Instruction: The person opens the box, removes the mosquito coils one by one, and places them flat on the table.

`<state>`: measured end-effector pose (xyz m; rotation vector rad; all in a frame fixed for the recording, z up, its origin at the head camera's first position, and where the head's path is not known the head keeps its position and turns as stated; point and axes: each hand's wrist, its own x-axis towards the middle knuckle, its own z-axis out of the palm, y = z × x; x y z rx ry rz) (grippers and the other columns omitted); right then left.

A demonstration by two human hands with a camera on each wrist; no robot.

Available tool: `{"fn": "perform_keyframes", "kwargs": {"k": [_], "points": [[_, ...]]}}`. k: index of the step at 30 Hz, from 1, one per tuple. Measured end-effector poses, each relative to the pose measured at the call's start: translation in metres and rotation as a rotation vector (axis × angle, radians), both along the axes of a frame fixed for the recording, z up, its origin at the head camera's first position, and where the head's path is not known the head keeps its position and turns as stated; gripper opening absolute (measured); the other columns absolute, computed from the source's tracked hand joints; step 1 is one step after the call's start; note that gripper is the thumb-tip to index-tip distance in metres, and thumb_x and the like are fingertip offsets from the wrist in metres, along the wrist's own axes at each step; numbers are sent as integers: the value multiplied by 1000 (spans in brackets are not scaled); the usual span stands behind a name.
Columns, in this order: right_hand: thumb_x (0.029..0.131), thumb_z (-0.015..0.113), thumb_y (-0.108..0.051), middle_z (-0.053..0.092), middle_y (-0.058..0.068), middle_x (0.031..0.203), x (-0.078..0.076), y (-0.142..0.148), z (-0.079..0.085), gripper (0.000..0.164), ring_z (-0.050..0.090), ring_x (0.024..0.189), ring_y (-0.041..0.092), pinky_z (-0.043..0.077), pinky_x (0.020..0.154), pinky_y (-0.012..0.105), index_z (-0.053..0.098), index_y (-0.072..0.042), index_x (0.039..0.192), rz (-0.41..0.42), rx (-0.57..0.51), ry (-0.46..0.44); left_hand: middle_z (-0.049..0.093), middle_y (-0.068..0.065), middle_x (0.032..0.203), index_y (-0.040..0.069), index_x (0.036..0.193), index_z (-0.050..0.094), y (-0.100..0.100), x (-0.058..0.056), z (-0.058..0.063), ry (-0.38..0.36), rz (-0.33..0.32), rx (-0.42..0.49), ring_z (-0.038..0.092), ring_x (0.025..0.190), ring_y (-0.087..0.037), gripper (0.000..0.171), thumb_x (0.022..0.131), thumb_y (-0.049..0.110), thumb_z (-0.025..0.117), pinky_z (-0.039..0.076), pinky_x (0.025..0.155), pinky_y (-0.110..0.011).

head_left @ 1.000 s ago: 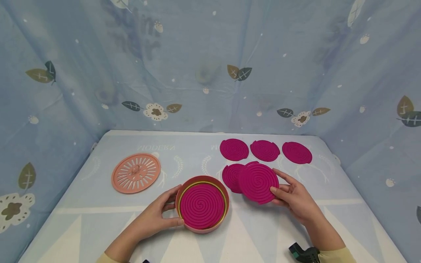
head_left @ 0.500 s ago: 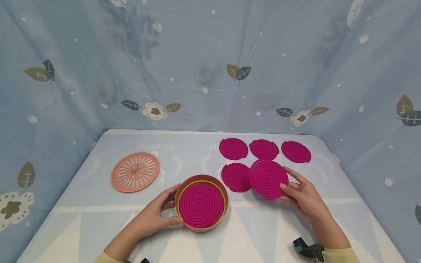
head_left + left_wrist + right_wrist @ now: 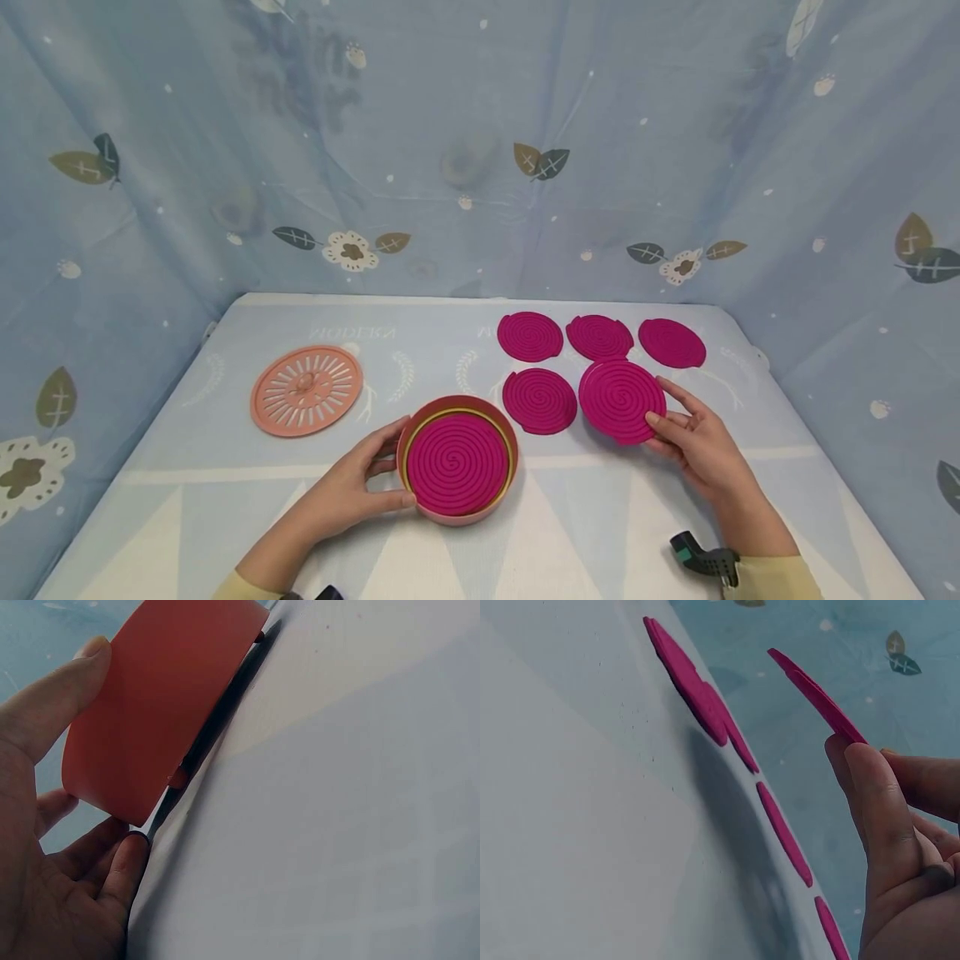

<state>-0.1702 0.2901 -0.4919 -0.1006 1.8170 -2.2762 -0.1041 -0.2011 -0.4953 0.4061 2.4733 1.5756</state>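
Observation:
My right hand (image 3: 697, 442) pinches a magenta mosquito coil (image 3: 622, 402) by its right edge, thumb on top. In the right wrist view the held coil (image 3: 817, 697) is off the table. Another coil (image 3: 540, 402) lies just left of it. My left hand (image 3: 363, 479) grips the left side of a round coral box (image 3: 457, 520). Thumb and fingers lie around the box wall (image 3: 157, 712) in the left wrist view. Inside the box, within a yellow ring, lies a magenta coil (image 3: 457, 463). Whether more coils are under it is hidden.
Behind the held coil, a row of three magenta coils (image 3: 529, 337) lies along the table's back. A slotted coral lid (image 3: 306, 391) rests at the left. Blue patterned cloth (image 3: 465, 150) hangs behind the table (image 3: 562, 533) and at both sides.
My right hand has moved right and slightly away from me with the mosquito coil, uncovering the coil on the left. My left hand still grips the box in about the same place.

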Motion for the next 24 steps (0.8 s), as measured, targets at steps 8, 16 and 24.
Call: {"fn": "perform_keyframes", "kwargs": {"k": [8,16,24], "points": [[97,61,0,71,6,96,-6,7,-6,76,70,81,14,61,72,28,17,-14,158,-63,-24,-46,51,5,140,31,153,34,0,-1,1,6,10,-3,52,125,-12,99,72,37,90,47,105,-29],[95,66,-7,70,6,96,-11,14,-16,80,71,80,15,61,73,29,14,-8,155,-136,32,-76,51,4,141,29,153,35,0,0,2,7,6,12,53,124,-13,98,72,35,90,47,105,-29],[94,68,-11,71,5,100,-11,17,-19,78,72,82,16,61,73,28,17,-9,154,-175,48,-85,50,5,141,30,153,35,1,1,2,-6,4,10,54,123,-12,98,72,36,90,47,105,-29]]}}
